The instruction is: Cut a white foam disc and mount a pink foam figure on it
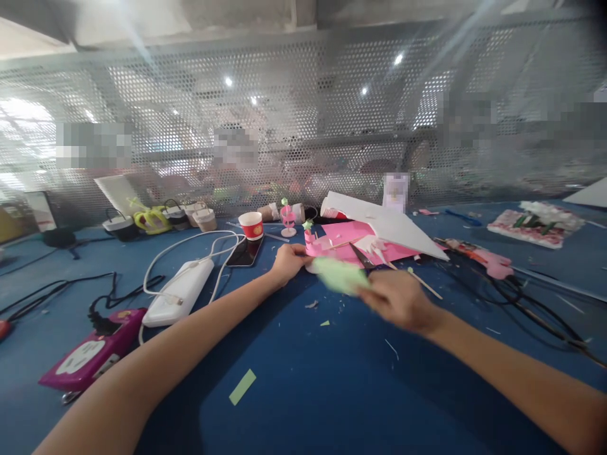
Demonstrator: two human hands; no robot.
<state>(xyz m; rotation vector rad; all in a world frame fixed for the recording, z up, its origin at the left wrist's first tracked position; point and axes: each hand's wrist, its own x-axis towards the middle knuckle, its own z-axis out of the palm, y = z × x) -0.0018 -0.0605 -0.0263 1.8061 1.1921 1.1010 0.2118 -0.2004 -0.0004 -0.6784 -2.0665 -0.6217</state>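
My left hand (288, 264) is closed at the base of a small pink paper model (310, 245) topped with a green star shape. Its fingertips pinch the near side of the model, partly out of sight. In my right hand (401, 298) is a light green piece of paper (342, 275), blurred by motion and held just in front of the model. Behind the hands lie pink paper sheets (348, 234), and scissors (361, 256) rest on them. A similar pink model (288, 218) stands on a round base farther back.
White board (393, 221) leans over the pink sheets. A glue gun (493, 260) with a black cable lies right. Left are a red paper cup (251, 225), phone (245, 253), white power strip (179, 294) and purple box (95, 351). A green paper strip (243, 387) lies in front.
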